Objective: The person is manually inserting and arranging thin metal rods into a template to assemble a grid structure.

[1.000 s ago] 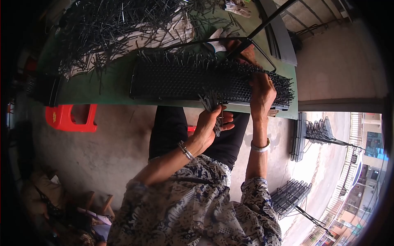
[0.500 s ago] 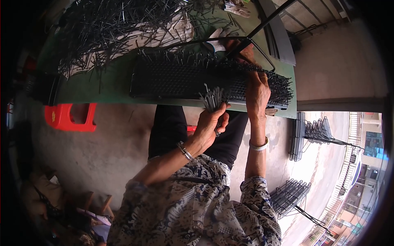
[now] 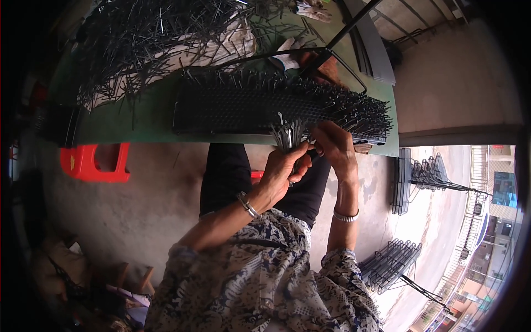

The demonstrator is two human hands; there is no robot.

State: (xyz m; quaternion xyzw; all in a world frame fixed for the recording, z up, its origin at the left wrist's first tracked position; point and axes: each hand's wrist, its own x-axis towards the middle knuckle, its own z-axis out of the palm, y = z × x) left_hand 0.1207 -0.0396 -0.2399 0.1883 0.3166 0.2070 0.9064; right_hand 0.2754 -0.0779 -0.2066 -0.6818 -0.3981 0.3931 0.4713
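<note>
A bundle of thin dark metal hooks (image 3: 287, 134) stands upright out of my left hand (image 3: 282, 170), whose fingers are wrapped round its lower end. Right beside it, my right hand (image 3: 337, 150) has its fingertips pinched together, close to the bundle's right side. Whatever sits between those fingertips is too small to make out. Beyond both hands lies a long black perforated rack (image 3: 221, 108) along the table's near edge. Hooks stand densely in its right end and along its far side, while its near left part shows bare holes.
A big heap of loose metal hooks (image 3: 149, 39) lies on cloth at the far left of the green table (image 3: 149, 133). Gloves (image 3: 289, 52) and a black metal bar (image 3: 354, 27) are behind the rack. A red stool (image 3: 77, 163) stands left; wire racks (image 3: 390, 265) stand right.
My right hand has come back from the rack's right end, toward me and leftward, to the bundle. My left hand stays nearly in place, still holding the hooks.
</note>
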